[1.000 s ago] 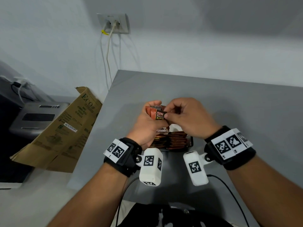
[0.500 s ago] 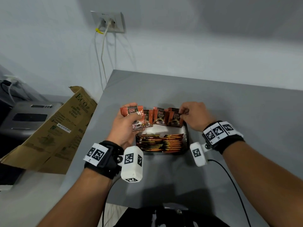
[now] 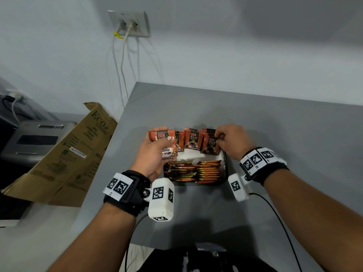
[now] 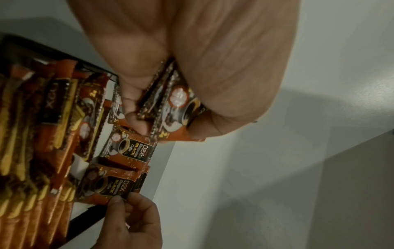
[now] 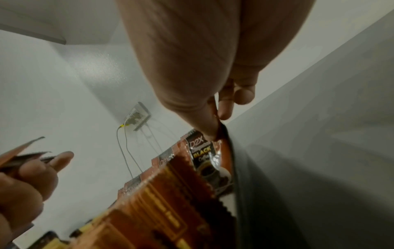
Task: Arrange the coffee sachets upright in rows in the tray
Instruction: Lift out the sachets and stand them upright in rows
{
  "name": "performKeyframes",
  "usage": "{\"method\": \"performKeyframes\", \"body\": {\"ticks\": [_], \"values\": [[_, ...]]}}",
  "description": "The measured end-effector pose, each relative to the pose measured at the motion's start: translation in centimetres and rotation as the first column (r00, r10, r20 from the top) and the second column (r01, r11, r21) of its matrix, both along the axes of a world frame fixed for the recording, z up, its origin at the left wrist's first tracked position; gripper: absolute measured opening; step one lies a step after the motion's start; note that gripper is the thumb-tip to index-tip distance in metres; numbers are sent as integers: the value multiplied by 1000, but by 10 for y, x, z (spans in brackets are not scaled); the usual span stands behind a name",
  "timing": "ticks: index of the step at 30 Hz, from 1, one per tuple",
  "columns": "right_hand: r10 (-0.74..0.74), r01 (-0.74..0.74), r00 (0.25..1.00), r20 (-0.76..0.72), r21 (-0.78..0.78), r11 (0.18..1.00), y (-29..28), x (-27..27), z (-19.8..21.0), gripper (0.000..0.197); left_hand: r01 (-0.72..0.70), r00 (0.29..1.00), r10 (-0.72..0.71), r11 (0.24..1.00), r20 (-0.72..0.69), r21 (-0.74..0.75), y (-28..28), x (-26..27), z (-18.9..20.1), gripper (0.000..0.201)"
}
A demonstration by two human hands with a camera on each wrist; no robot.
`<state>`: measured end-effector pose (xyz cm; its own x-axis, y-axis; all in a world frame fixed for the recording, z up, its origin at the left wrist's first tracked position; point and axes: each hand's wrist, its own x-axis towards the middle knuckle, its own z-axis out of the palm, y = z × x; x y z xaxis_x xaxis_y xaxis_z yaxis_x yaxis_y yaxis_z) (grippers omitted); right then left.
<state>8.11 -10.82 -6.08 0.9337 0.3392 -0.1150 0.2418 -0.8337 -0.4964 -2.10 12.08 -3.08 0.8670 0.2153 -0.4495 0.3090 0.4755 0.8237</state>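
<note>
Now lowered from chest height to the black rectangular tray (image 3: 225, 163): right hand (image 3: 232, 141) pinching the orange foil coffee sachet (image 3: 211, 144) upright at the tray's far right end, extending the back row. Left hand (image 3: 155, 156) gripping a spare sachet stack (image 3: 162, 137), probably feeding next.
</note>
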Motion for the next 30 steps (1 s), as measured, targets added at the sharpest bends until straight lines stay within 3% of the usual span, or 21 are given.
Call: {"method": "performKeyframes", "body": {"ticks": [8,11,13,15,19,24,30], "values": [[30,-29,991,128,-13,1000,-2,-4,11,10,87,994,-92,992,54,95,-5,-1,-1,55],[-4,-25,988,156,180,983,7,-13,42,10,157,977,-185,961,104,227,-10,1,3,62],[63,-80,996,61,351,933,22,-23,68,13,213,957,-260,931,127,298,-19,5,8,64],[170,-155,985,-3,398,904,36,-29,88,18,241,946,-294,920,137,308,-26,10,14,65],[194,-197,980,43,321,926,50,-22,99,19,179,963,-230,934,138,309,-20,16,15,66],[164,-164,986,7,93,982,55,3,76,14,-15,998,-5,944,59,329,15,11,7,40],[227,-238,970,-89,-142,961,69,6,38,15,-25,1000,21,948,17,317,30,-1,-4,38]]}}
